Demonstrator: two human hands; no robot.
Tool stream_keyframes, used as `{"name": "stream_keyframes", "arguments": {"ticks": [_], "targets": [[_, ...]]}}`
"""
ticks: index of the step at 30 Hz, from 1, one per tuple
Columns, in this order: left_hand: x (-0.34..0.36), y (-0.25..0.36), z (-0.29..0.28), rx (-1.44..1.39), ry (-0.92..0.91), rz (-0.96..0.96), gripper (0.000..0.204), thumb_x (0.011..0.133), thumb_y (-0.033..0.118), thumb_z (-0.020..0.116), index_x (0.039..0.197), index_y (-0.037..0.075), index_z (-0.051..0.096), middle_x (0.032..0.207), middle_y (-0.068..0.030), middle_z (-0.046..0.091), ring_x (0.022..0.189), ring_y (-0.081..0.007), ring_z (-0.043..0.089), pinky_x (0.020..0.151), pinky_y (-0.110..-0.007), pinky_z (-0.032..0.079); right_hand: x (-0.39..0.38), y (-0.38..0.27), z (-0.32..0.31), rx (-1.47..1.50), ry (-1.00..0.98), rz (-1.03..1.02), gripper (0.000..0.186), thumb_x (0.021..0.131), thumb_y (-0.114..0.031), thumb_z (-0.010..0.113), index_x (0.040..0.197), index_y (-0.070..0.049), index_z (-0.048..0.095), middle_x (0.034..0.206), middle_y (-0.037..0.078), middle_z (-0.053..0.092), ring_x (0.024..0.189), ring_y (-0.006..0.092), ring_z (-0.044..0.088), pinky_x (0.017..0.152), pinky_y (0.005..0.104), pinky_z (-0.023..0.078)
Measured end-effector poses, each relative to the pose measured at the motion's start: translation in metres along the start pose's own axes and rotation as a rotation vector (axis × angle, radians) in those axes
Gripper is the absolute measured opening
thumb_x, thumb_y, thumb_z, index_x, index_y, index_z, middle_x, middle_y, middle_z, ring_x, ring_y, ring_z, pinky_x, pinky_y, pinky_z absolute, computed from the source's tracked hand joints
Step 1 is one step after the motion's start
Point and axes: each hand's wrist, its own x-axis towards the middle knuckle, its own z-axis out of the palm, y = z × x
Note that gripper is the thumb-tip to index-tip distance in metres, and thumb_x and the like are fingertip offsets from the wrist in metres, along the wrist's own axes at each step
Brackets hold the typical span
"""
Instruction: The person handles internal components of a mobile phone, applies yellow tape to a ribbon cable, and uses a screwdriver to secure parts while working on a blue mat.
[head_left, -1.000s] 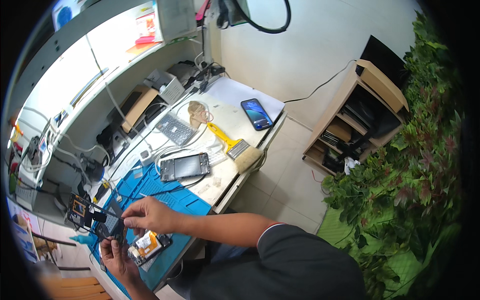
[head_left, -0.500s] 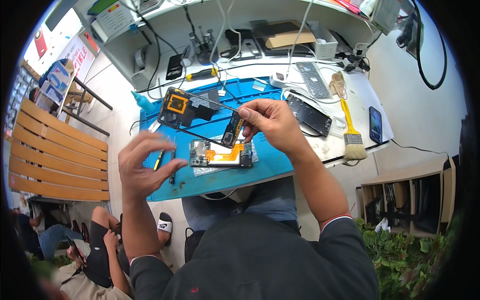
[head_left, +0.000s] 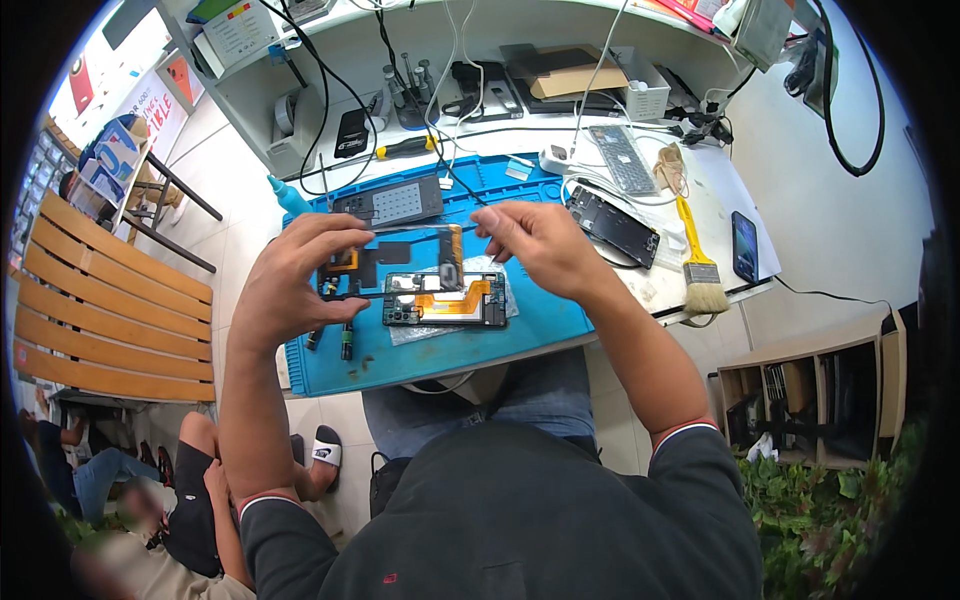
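My left hand [head_left: 295,275] grips the left end of a black phone midframe [head_left: 450,260] with orange patches, held in the air over the blue mat [head_left: 525,370]. Beside its right end is my right hand [head_left: 530,245], thumb and index finger pinched together; whatever is between them is too small to make out. Below lies an opened phone [head_left: 445,310] with an orange flex cable, on bubble wrap. Behind the midframe is a dark flat plate [head_left: 400,200] with light keys or cells. Two dark screwdrivers [head_left: 346,345] lie near my left hand.
A yellow-handled brush [head_left: 700,280], a dark disassembled phone [head_left: 610,225] and a blue-screened phone [head_left: 744,245] are on the right, with cables around. A teal bottle [head_left: 287,195] stands back left. A wooden bench [head_left: 120,290] and seated people [head_left: 200,500] are at left; a cabinet [head_left: 810,390] at lower right.
My left hand has moved up onto the midframe's left end. The midframe has dropped slightly and levelled. My right hand's fingertips now sit just right of it, off its end.
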Motion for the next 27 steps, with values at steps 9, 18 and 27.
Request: {"name": "stream_keyframes", "arguments": {"ticks": [9, 18, 27], "targets": [[-0.04, -0.02, 0.003, -0.042, 0.139, -0.095, 0.073, 0.066, 0.018, 0.103, 0.133, 0.007, 0.077, 0.138, -0.0158, 0.075, 0.127, -0.033, 0.073, 0.107, -0.043, 0.062, -0.048, 0.034, -0.008, -0.698, -0.156, -0.431, 0.068, 0.079, -0.048, 0.1, 0.128, -0.006, 0.079, 0.122, 0.011, 0.075, 0.117, 0.0338, 0.068, 0.103, 0.0441, 0.056], [-0.041, -0.015, 0.008, -0.11, 0.162, -0.092, 0.075, 0.065, 0.02, 0.104, 0.134, 0.007, 0.076, 0.137, -0.0152, 0.076, 0.129, -0.0333, 0.072, 0.11, -0.045, 0.06, -0.041, 0.033, -0.009, -0.735, -0.206, -0.437, 0.064, 0.082, -0.049, 0.097, 0.128, -0.008, 0.08, 0.123, 0.012, 0.076, 0.12, 0.0329, 0.067, 0.106, 0.0442, 0.056], [-0.041, -0.019, 0.016, -0.132, 0.17, -0.075, 0.073, 0.067, 0.023, 0.105, 0.133, 0.008, 0.078, 0.136, -0.0146, 0.077, 0.131, -0.0336, 0.072, 0.111, -0.045, 0.06, -0.039, 0.034, -0.01, -0.807, -0.249, -0.464, 0.067, 0.085, -0.048, 0.095, 0.135, -0.006, 0.077, 0.12, 0.013, 0.073, 0.118, 0.0336, 0.066, 0.103, 0.0438, 0.057]]}}
